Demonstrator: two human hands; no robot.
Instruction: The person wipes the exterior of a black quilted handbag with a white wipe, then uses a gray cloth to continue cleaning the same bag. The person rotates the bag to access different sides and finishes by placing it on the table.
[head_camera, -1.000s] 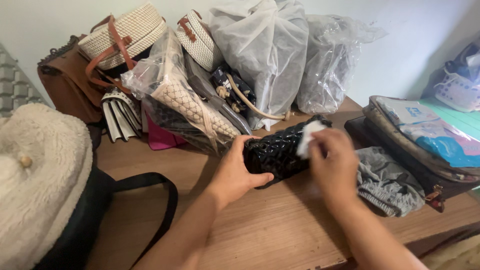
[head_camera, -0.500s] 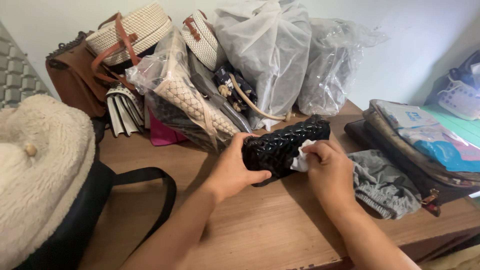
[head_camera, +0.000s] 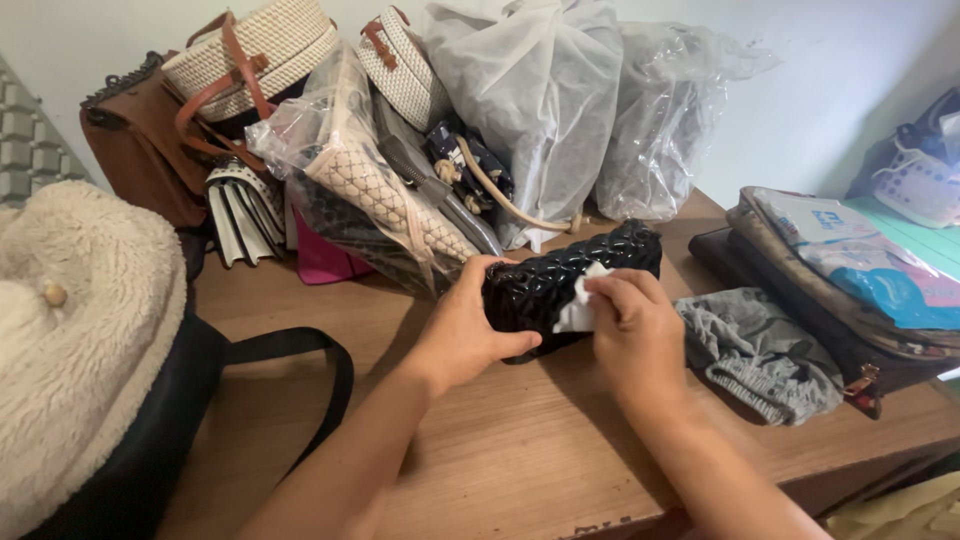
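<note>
The biggest worry is the heap of bags piled against the wall behind my work: woven round ones, a plastic-wrapped quilted one and two cloth-covered bundles lean toward me, and I judge that a hard push on what I am holding could nudge the wrapped bag and bring the leaning ones sliding onto the wooden table. Next is the black quilted glossy bag itself, lying on its side on the table just in front of that heap; my left hand is clamped around its near end, thumb underneath, and if that grip slackens the slick surface could skid away. My right hand is closed on a small white wipe, pressing it against the bag's face; the wipe is thin, so it might bunch or tear, and my nails could then mark the shiny finish.
</note>
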